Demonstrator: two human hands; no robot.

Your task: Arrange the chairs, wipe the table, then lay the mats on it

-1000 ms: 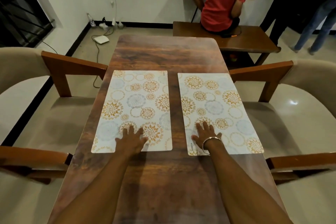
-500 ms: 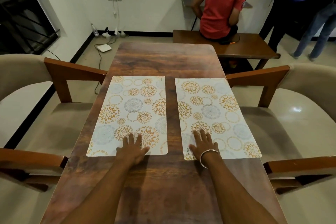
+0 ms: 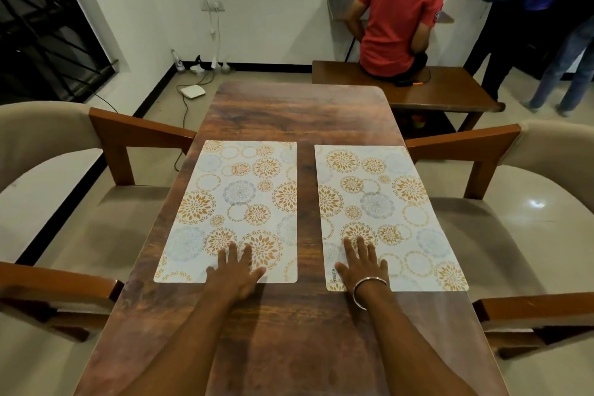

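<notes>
The left grip (image 3: 236, 273) lies released, fingers straight, pressing the near edge of the left mat (image 3: 238, 202); the right grip (image 3: 361, 267), likewise unclenched, presses the near edge of the right mat (image 3: 382, 202). Both mats lie flat, side by side with a gap, on the counter (image 3: 299, 112). Thin, light and bendy, they probably slide on the smooth wood, so steer them with flat palms or pinch a near corner.
</notes>
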